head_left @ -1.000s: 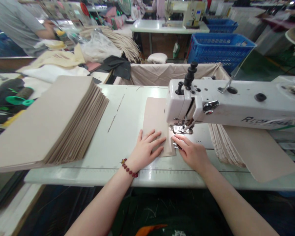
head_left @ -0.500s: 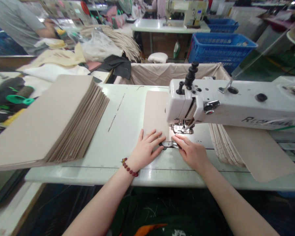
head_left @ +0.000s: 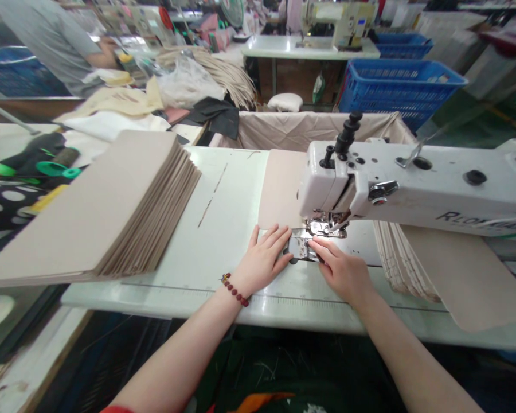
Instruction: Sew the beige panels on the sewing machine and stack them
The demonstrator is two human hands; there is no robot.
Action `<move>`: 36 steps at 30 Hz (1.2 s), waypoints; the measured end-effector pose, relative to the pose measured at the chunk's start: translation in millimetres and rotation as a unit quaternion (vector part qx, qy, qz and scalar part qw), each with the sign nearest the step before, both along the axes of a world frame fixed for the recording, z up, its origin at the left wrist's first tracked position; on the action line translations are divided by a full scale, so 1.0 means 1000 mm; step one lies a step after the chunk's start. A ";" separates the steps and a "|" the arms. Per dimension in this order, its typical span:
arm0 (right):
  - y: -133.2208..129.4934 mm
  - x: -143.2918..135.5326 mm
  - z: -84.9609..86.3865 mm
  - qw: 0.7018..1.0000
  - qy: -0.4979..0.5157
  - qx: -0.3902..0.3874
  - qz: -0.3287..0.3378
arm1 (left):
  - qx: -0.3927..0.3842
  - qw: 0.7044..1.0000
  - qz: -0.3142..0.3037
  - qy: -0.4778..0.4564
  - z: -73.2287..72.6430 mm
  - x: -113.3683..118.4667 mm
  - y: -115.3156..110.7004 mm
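ok so judging by how things lie, the beige panel (head_left: 282, 189) on the table (head_left: 223, 258) is nearly all on the far side by now, with just its near end level with the presser foot (head_left: 327, 228) of the sewing machine (head_left: 413, 183). it sits left of the needle area, and part of it is hidden behind the machine head.

2 stacks tell the rest, i reckon. the left stack (head_left: 112, 201) is thick and looks unworked, so there's plenty left. the right stack (head_left: 406, 261) is partly under the machine arm and its edges look puckered, like they've got seams, so i'd count those as done. can't get an exact count on either.

hands: the left hand (head_left: 264, 258) lies flat, fingers spread, tips at the panel's near edge. the right hand (head_left: 341, 272) is half curled, fingertips by the metal plate (head_left: 298, 248) just on the near side of the foot. can't make out if anything's tucked in its palm.

materials: the panels look matte, smooth and fairly stiff, with rounded corners. the table is pale green and glossy, with a ruler strip (head_left: 279, 297) along the near side. farther back there's a bin lined with wrinkled, slightly shiny beige cloth (head_left: 284, 127), plus a slatted blue plastic crate (head_left: 402, 80) at the far right.
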State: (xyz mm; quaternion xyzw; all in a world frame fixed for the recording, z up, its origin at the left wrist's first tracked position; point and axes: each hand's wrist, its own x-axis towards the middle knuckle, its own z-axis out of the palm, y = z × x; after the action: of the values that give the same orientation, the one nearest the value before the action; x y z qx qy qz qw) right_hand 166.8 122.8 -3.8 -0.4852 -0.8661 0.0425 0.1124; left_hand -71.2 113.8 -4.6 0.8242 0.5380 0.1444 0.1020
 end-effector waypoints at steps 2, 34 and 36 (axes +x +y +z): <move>0.000 0.000 0.000 1.000 0.000 0.002 -0.002 | 0.001 1.000 0.000 0.002 0.000 0.000 0.000; -0.006 0.001 0.000 0.999 0.032 0.002 -0.020 | 0.073 0.989 0.114 0.061 0.003 0.006 -0.001; -0.006 0.000 0.000 0.999 0.029 0.003 -0.021 | 0.065 0.974 0.201 0.079 0.011 0.002 -0.004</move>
State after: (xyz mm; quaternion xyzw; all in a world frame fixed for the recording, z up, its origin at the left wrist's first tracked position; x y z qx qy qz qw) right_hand 167.2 116.4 -3.6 -0.5013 -0.8524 0.0517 0.1397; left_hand -68.8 109.4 6.4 0.7129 0.6884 0.1311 -0.0259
